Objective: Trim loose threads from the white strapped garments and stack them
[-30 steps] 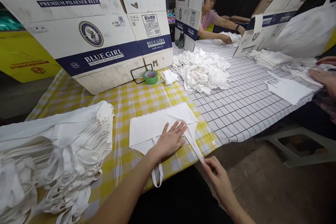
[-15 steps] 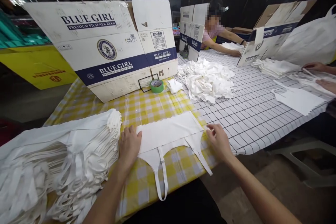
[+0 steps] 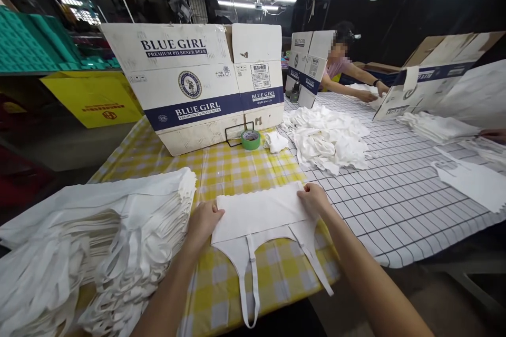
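Note:
A white camisole top [image 3: 261, 216] with thin straps lies spread on the yellow checked tablecloth [image 3: 209, 168], its straps pointing toward me. My left hand [image 3: 205, 220] pinches its left edge near the upper corner. At the upper right corner, my right hand [image 3: 314, 199] has its thumb and fingers closed on the fabric. Left of my left hand rises a thick stack of white camisoles [image 3: 150, 210], their straps hanging in a tangle toward me.
Beer cartons [image 3: 190, 84] stand upright at the back, with green tape [image 3: 250, 139] before the nearest. A heap of white garments [image 3: 328, 137] covers part of the grid-patterned cloth [image 3: 379, 189]. A co-worker [image 3: 343, 68] reaches across the far side; another hand [image 3: 494, 136] shows at right.
My right hand has come from beside the camisole onto its upper corner and closed there. My left hand has gone from lying flat to pinching the edge. The view has shifted.

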Available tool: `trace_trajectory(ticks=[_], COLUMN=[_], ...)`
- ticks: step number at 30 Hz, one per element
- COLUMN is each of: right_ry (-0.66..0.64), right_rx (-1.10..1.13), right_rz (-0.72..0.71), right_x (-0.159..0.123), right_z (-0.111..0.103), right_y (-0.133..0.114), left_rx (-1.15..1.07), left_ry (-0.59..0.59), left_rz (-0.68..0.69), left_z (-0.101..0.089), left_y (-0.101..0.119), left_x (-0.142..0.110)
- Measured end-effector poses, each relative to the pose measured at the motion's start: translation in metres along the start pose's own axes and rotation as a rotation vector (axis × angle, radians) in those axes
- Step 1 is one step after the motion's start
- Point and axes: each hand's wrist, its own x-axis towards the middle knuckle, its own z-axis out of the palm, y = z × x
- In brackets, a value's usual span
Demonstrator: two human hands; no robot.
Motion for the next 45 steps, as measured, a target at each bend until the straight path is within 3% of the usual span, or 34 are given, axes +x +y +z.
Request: trace_trajectory(ticks=[9,12,14,18,22,25,27,31,34,40,45], right_ry=[0.043,-0.036,-0.132,-0.312,-0.460,-0.556,-0.573,-0.582,-0.532,-0.023,0.033], right_rx=[0.178,0.293,0.375,0.510,0.613,0.756,0.814,0.856,0.825,0.584,0.436], right_rz=[-0.030,-0.042,-0.059,-0.098,-0.099,-0.083,-0.086,-0.110,-0.147,-0.269,-0.329], right_x=[0.007,0.006,0.003,-0.007,-0.019,-0.025,-0.028,-0.032,-0.038,-0.061,-0.072], right_z=[0.004,-0.001,-0.005,-0.014,-0.021,-0.025,-0.028,-0.031,-0.029,-0.025,-0.028], right_y=[-0.010,-0.012,-0.012,-0.011,-0.014,-0.016,-0.016,-0.015,-0.016,-0.026,-0.035], left_rx=[-0.105,-0.088,-0.049,-0.165,-0.419,-0.489,-0.504,-0.562,-0.636,-0.706,-0.681], left_ry=[0.018,0.018,0.094,0.266,0.177,0.106,0.085,0.074,0.054,0.038,0.081], left_rz=[-0.031,-0.036,0.000,0.205,0.494,0.636,0.680,0.643,0.566,0.462,0.515], left_z=[0.006,0.004,0.004,0.000,-0.003,0.001,0.006,0.015,0.016,0.016,0.017], left_y=[-0.001,0.000,0.007,0.047,0.108,0.146,0.163,0.179,0.182,0.183,0.184], left_x=[0.003,0.002,-0.002,-0.014,-0.026,-0.031,-0.032,-0.033,-0.032,-0.033,-0.035])
